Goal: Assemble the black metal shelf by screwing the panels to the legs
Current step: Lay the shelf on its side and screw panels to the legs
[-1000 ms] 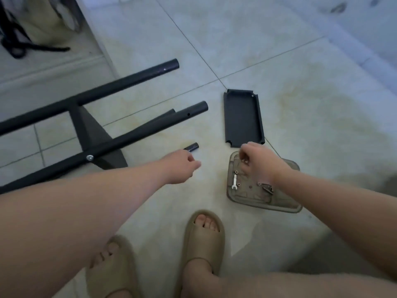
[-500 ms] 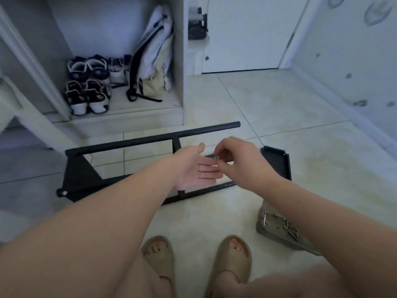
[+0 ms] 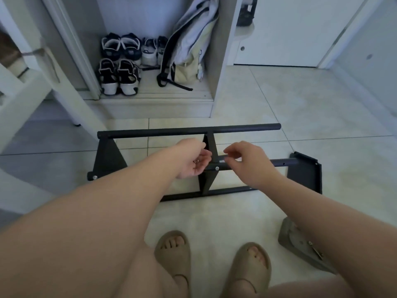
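In the left hand (image 3: 193,163), palm up with fingers loosely curled in, a small silver piece of hardware (image 3: 196,161), too small to name. Half a second back, flat and open, with the right hand (image 3: 247,163) pinching at that palm. Now drawn apart from it, off to the right, thumb and forefinger pressed together just over the middle leg (image 3: 283,162); contents of the pinch, if any, too small to make out. Probably a screw lifted from the palm and bound for a joint, so a fastening step about to start, not finished.

Directly under both hands, the black metal shelf frame (image 3: 171,131), lying on its side: round tube legs running left to right, a black end panel (image 3: 107,158) at the left, a black middle panel (image 3: 209,145) between the hands, silver screw heads (image 3: 217,168) already in at two joints. Just past the right leg ends, a loose black metal panel (image 3: 307,175), not yet attached. Beside the right forearm, a grey plastic tray (image 3: 283,237) with more hardware.

All of it on pale glossy floor tiles (image 3: 214,216). At the bottom edge, beige sandals (image 3: 174,250). Beyond the frame, an open white cupboard (image 3: 221,61) with dark-and-white shoes (image 3: 120,76) and a pale backpack (image 3: 189,50); further right, a white door (image 3: 290,29).
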